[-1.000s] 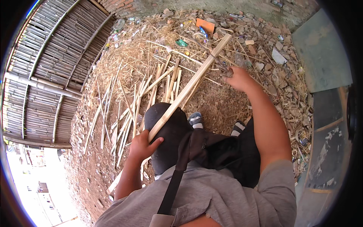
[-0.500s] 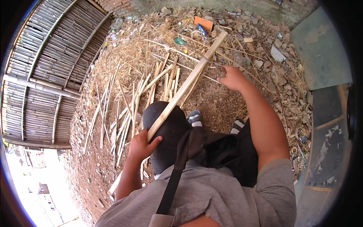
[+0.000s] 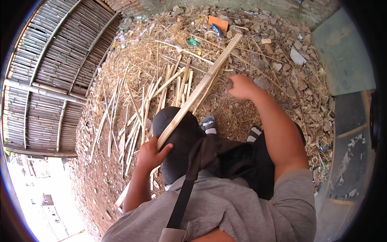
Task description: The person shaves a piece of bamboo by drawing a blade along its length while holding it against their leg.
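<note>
Far left of the left knee (image 3: 188, 141), a bamboo wall (image 3: 60, 52). Slanting over the knee, a wood strip (image 3: 199, 91); beyond and left, loose sticks (image 3: 143, 121). Beside the knee, left hand (image 3: 150, 155), fingers pinching the strip; out to the right, right hand (image 3: 242, 86), fingers curled round a dark thing (image 3: 229, 84), kind unclear.

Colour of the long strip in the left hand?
Pale yellowish tan; the long strip shows best in the head view.
</note>
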The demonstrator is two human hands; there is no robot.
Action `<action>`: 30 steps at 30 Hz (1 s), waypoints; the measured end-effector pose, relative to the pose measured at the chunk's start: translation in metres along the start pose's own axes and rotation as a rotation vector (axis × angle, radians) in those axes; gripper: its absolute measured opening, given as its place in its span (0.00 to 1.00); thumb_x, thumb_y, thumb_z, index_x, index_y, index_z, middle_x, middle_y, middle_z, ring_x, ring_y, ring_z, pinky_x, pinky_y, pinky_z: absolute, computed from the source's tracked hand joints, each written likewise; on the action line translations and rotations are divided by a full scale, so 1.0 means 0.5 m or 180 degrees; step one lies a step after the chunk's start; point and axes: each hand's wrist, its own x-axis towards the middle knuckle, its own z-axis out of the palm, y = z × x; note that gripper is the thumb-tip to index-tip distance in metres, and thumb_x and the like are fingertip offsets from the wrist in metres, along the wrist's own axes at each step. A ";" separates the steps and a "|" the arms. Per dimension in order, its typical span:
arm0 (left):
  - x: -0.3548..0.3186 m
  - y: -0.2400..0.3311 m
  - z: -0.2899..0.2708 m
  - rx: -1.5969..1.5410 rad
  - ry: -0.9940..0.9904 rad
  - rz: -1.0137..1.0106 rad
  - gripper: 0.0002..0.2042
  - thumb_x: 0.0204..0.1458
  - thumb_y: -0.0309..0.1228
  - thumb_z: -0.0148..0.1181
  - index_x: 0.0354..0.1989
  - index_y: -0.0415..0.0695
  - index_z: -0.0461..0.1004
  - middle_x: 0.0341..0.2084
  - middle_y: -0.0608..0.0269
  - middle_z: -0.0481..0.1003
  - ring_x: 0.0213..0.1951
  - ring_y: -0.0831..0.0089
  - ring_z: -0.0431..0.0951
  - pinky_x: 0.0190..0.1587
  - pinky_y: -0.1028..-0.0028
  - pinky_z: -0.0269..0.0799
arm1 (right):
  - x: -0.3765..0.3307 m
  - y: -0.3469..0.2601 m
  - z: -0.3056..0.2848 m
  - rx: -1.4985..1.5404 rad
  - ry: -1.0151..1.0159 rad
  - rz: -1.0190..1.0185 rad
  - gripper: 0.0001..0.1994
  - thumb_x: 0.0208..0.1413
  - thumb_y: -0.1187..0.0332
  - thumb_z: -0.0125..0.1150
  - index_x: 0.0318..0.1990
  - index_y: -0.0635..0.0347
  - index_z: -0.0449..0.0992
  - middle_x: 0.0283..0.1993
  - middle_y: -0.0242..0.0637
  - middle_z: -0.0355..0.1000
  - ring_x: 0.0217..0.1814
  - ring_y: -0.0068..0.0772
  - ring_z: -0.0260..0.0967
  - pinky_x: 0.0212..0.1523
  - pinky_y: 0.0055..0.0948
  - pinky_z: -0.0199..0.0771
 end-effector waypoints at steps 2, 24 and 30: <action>0.003 0.002 -0.005 -0.0009 -0.0016 -0.0010 0.29 0.52 0.57 0.66 0.28 0.37 0.69 0.22 0.41 0.75 0.30 0.40 0.78 0.34 0.51 0.72 | 0.003 0.041 -0.014 0.0239 0.0422 0.0298 0.17 0.49 0.61 0.71 0.43 0.62 0.79 0.41 0.47 0.79 0.45 0.49 0.78 0.48 0.44 0.77; 0.011 -0.015 -0.005 -0.0220 -0.0100 -0.0007 0.23 0.61 0.49 0.59 0.30 0.36 0.69 0.21 0.39 0.73 0.30 0.38 0.77 0.33 0.51 0.68 | -0.010 0.009 0.000 -0.0111 0.0224 0.0056 0.17 0.51 0.59 0.70 0.44 0.58 0.79 0.39 0.46 0.80 0.46 0.51 0.78 0.48 0.45 0.77; 0.005 -0.016 -0.003 -0.0321 -0.0056 0.0048 0.24 0.62 0.49 0.58 0.29 0.37 0.68 0.21 0.40 0.73 0.29 0.39 0.76 0.32 0.51 0.67 | -0.038 -0.068 0.012 -0.0637 -0.0545 -0.0809 0.17 0.50 0.59 0.72 0.42 0.61 0.79 0.35 0.47 0.79 0.40 0.50 0.78 0.42 0.45 0.76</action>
